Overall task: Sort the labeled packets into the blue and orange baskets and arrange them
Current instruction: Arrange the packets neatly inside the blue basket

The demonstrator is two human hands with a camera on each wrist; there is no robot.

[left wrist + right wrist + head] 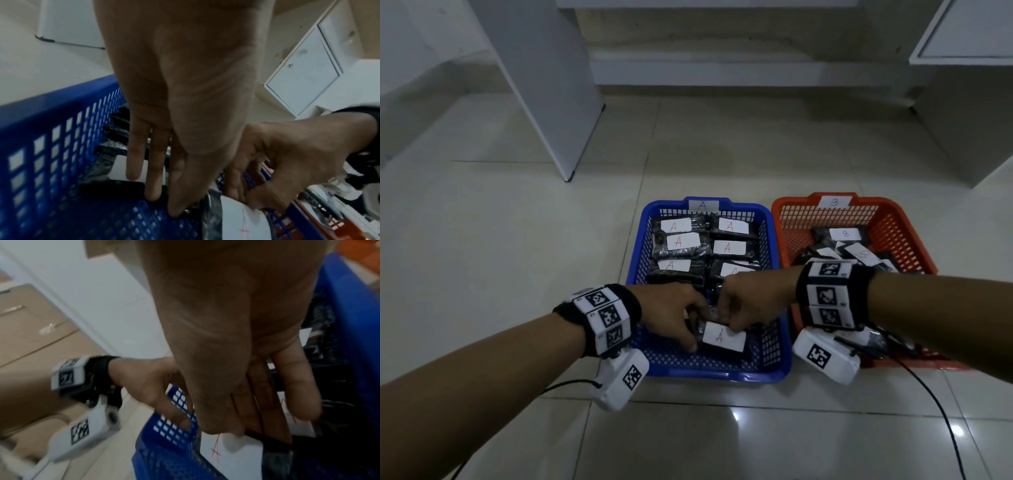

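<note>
Here we see both hands down inside the blue perforated plastic basket [774, 346], which stands on the pale tiled floor [517, 222] just left of the orange perforated plastic basket [904, 233]. Between them lies a black plastic packet with a white label marked with a red A [723, 337], resting on the near part of the blue basket's floor. Our left hand [671, 310] reaches in from the left with fingers nearly straight; from the left wrist view its fingertips [153, 194] press at the packet's left edge and the mesh floor, not curled round it. Our right hand [751, 301] comes from the right, its fingers bent over the packet's far edge and label; whether it truly pinches the packet we cannot tell. Six more A-labelled black packets [679, 241] lie in two columns in the far part of the blue basket. B-labelled black packets [846, 234] lie loosely piled in the orange basket.
</note>
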